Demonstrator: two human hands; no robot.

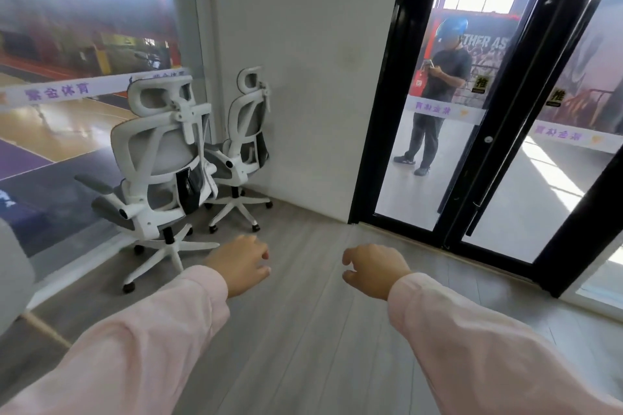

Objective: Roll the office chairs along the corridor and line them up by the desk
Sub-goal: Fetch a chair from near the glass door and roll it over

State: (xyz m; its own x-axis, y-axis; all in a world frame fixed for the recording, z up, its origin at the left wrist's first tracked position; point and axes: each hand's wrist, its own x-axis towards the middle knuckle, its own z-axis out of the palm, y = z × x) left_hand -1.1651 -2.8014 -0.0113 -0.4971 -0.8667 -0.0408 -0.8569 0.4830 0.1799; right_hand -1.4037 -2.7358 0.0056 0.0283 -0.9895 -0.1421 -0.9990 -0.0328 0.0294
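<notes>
Two white office chairs with grey mesh backs stand in the corner ahead on the left. The nearer chair [161,162] shows its back to me, beside the glass wall. The farther chair [246,145] stands against the white wall behind it. My left hand [241,263] reaches forward in a pink sleeve, fingers loosely curled and holding nothing, just right of the nearer chair's wheeled base. My right hand [372,268] hangs at the same height, also loosely curled around nothing. Neither hand touches a chair.
A glass wall [67,145] runs along the left, with a sports court beyond it. Black-framed glass doors [472,145] stand at right; a person [435,94] waits outside them. Grey plank floor [303,330] stretches under my arms. A pale rounded object [13,273] shows at the left edge.
</notes>
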